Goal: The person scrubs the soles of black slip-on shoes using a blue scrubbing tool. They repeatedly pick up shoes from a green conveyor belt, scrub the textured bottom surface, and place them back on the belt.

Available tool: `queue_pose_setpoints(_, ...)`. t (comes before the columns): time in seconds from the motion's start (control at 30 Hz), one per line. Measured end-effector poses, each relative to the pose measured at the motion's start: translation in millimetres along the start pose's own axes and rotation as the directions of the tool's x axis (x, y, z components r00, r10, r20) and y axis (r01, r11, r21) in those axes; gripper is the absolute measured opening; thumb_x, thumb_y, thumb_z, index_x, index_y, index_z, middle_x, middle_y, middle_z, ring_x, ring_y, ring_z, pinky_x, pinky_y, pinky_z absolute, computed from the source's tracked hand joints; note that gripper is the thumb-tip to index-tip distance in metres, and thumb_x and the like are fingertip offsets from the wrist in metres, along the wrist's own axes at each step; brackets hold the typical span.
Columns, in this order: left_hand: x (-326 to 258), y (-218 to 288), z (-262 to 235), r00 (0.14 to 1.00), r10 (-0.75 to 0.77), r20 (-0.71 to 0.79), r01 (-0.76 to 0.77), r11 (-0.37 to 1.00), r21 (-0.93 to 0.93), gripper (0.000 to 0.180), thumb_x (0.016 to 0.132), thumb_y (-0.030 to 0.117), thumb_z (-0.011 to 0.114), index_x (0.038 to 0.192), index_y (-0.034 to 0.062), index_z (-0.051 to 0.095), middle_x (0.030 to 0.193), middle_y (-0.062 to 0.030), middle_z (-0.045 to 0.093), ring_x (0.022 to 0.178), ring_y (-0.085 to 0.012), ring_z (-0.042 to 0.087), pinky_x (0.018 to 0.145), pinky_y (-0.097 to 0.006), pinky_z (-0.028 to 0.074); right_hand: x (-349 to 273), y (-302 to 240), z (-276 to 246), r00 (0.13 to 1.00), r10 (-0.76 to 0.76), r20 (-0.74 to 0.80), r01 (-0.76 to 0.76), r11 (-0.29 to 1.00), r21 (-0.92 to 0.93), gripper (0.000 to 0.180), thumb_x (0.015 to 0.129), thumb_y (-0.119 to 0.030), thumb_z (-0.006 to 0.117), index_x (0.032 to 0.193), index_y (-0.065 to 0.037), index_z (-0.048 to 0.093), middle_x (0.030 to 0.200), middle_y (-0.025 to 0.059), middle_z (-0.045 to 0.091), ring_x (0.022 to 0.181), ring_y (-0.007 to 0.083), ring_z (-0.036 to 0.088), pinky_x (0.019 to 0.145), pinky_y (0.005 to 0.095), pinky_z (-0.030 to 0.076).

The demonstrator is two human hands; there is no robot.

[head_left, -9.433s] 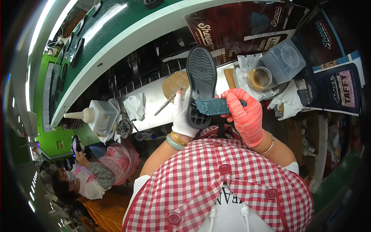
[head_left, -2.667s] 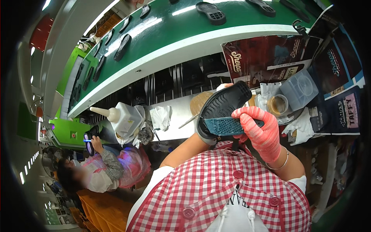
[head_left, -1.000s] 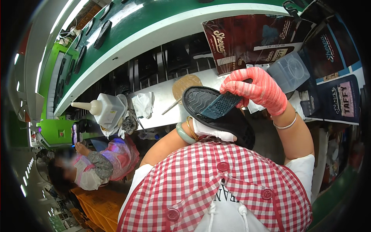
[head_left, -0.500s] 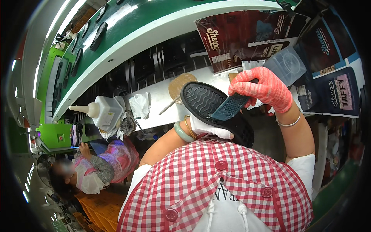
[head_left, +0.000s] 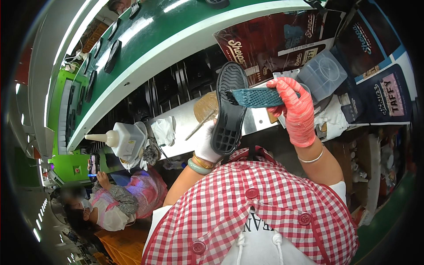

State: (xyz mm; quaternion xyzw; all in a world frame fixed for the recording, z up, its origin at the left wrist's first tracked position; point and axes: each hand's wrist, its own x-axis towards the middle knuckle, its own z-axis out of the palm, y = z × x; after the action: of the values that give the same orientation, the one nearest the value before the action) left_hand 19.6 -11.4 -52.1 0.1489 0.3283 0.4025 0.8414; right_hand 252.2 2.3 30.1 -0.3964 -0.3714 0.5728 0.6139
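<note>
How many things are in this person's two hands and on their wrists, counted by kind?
Black shoe soles: 1, the shoe sole gripped by the left hand in a white glove.
Teal brushes: 1, the brush gripped by the right hand in a pink glove.
Gloves: 2.
Bracelets: 3, the green bangle, gold bangle, thin bracelet.
Total: 7.

A shoe factory line: a long green conveyor belt carries black soles past a workbench with a glue bottle, and another worker sits nearby.
</note>
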Motion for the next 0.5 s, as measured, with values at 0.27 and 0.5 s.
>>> queue_pose_setpoints(0.27,-14.3,-3.7,-3.7,0.980,-0.015,0.199,0.037,0.993,-0.108,0.055,0.090,0.045,0.041,0.117,-0.0014,0.050,0.099,-0.0248,0.058,0.080,-0.0296,0.062,0.068,-0.037,0.054,-4.0,10.7,19.3,0.998,0.007,-0.057,-0.007,1.000,0.004,0.019,0.092,-0.020,0.053,0.098,-0.005,0.062,0.084,0.0023,0.065,0.061,0.0078,0.061,0.050,0.0175,0.044)
queue_pose_setpoints(0.5,-16.8,-6.4,-8.8,0.963,-0.062,0.262,0.110,0.979,-0.169,0.051,0.089,0.039,0.047,0.122,-0.0003,0.047,0.112,-0.0195,0.055,0.096,-0.0303,0.059,0.081,-0.041,0.051,-3.2,10.0,23.2,0.999,0.033,-0.038,-0.036,0.998,-0.060,0.019,0.091,-0.019,0.054,0.096,-0.003,0.063,0.085,0.0026,0.064,0.060,0.0079,0.061,0.049,0.0177,0.044)
